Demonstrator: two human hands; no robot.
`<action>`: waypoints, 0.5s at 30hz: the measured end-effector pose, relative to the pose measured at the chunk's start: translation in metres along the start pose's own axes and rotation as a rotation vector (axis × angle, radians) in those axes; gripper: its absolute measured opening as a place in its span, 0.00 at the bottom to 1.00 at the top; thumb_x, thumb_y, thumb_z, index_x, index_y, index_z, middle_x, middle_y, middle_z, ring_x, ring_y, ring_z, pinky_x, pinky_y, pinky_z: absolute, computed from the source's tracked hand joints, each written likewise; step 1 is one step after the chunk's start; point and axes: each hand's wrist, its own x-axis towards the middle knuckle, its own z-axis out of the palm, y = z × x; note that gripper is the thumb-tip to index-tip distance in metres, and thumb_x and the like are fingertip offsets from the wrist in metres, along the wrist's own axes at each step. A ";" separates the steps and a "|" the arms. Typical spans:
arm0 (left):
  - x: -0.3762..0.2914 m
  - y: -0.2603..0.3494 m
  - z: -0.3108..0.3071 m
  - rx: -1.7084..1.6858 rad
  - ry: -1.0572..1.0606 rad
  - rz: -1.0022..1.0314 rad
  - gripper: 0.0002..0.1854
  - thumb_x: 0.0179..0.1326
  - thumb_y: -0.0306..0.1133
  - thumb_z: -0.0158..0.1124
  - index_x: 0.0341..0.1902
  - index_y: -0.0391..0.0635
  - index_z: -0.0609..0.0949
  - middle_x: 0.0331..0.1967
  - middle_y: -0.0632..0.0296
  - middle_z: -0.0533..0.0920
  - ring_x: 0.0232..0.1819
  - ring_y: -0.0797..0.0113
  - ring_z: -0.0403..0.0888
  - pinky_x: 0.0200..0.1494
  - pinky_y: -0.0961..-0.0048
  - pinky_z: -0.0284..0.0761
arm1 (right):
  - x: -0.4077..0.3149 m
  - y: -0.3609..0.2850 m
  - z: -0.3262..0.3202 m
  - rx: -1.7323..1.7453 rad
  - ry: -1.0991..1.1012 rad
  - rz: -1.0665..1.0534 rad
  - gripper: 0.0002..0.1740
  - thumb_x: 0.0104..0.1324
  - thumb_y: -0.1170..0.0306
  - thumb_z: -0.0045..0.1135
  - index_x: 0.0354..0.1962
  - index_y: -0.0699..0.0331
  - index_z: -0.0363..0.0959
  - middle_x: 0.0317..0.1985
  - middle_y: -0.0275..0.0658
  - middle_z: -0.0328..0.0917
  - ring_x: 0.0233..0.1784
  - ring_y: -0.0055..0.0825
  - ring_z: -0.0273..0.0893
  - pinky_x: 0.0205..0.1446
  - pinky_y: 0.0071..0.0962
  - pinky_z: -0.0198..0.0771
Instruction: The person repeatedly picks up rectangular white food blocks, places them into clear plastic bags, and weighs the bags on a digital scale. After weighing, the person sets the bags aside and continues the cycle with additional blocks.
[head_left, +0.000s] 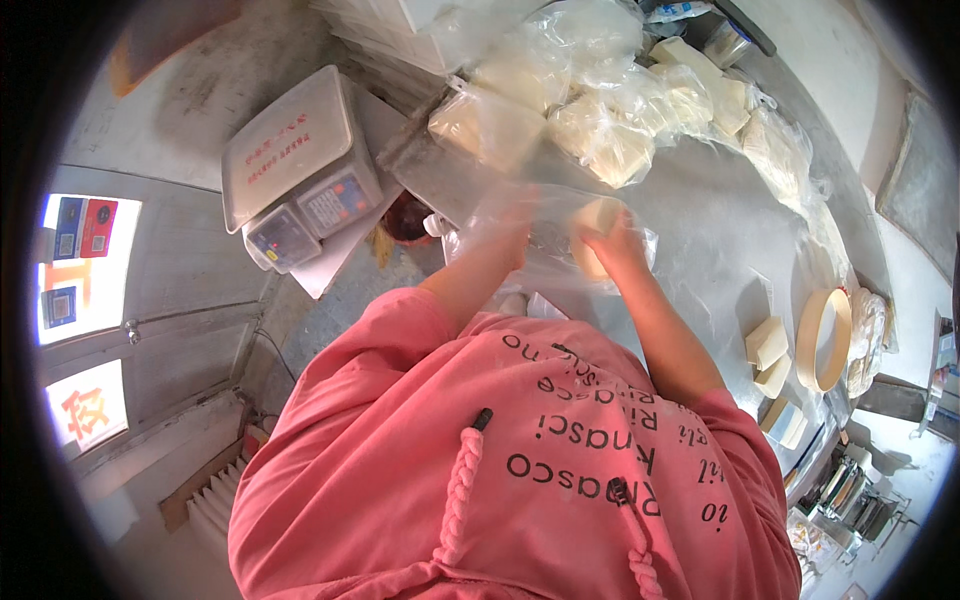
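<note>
My left hand (516, 238) grips a clear plastic bag (551, 202), which is blurred and spread out before me; part of that hand shows through the film. In my right hand (619, 244) is a pale stack of dough sheets (598, 217), held at the right side of the bag. Whether the whole stack lies inside the bag I cannot tell. Both hands are over the near left part of a metal worktable (697, 225). Beyond them are several bagged stacks of pale dough (607, 142).
A digital scale (292, 150) with a covered pan stands at the left. To the right lie loose dough pieces (768, 352), a round wooden hoop (823, 341) and a pale block (784, 422). A metal machine (851, 487) stands at the lower right, a door (172, 300) at the left.
</note>
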 end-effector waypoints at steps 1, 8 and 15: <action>-0.006 0.006 0.004 -0.085 0.012 -0.080 0.40 0.57 0.65 0.50 0.67 0.53 0.61 0.66 0.59 0.61 0.63 0.57 0.61 0.63 0.50 0.55 | 0.000 -0.003 -0.002 0.034 -0.011 -0.021 0.51 0.49 0.49 0.63 0.61 0.73 0.52 0.52 0.61 0.71 0.55 0.51 0.72 0.60 0.39 0.65; -0.038 0.022 0.004 -0.098 -0.260 0.051 0.44 0.58 0.69 0.43 0.67 0.44 0.60 0.63 0.50 0.63 0.62 0.53 0.62 0.62 0.44 0.56 | 0.014 0.002 0.029 1.361 -0.583 0.297 0.28 0.62 0.58 0.56 0.54 0.67 0.64 0.49 0.43 0.74 0.50 0.37 0.76 0.52 0.38 0.74; -0.069 -0.002 0.019 0.712 0.019 0.755 0.19 0.60 0.41 0.54 0.50 0.43 0.73 0.50 0.56 0.74 0.53 0.58 0.70 0.52 0.59 0.67 | -0.001 0.054 0.031 0.523 -0.357 -0.069 0.26 0.59 0.59 0.56 0.52 0.65 0.70 0.51 0.45 0.74 0.55 0.36 0.71 0.55 0.39 0.66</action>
